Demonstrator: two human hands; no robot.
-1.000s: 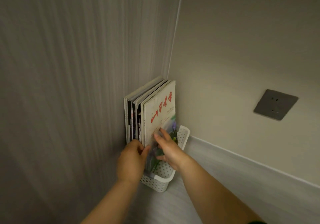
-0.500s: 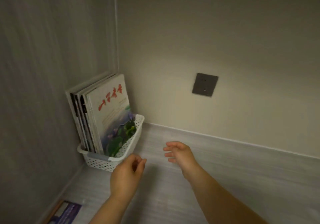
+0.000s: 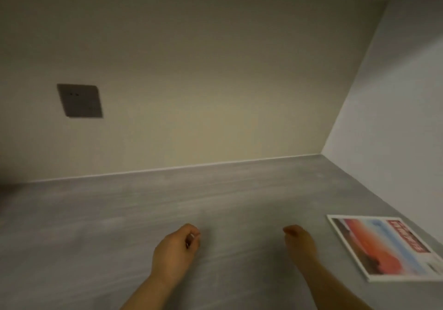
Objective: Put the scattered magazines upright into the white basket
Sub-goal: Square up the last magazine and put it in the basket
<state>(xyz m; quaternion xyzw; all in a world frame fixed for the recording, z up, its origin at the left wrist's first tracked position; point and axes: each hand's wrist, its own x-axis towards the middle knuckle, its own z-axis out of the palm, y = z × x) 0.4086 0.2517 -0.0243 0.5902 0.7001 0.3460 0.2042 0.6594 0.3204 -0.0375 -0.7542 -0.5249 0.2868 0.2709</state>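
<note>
One magazine [image 3: 386, 247] with an orange and blue cover and a red title block lies flat on the grey surface at the lower right, close to the right wall. My left hand [image 3: 176, 252] hovers low over the surface at bottom centre, fingers loosely curled, holding nothing. My right hand [image 3: 299, 242] is a short way to its right, fingers bent downward and empty, a little left of the magazine. The white basket and the upright magazines are out of view to the left.
The grey surface [image 3: 119, 225] runs back to a beige wall with a dark socket plate [image 3: 80, 101] on its left part. A pale wall [image 3: 395, 117] closes the right side and meets the surface just beyond the magazine.
The view has swung right, away from the basket with its upright magazines, which has left the frame. Both hands let go of the magazines and moved right, empty. A flat magazine has come into view.
</note>
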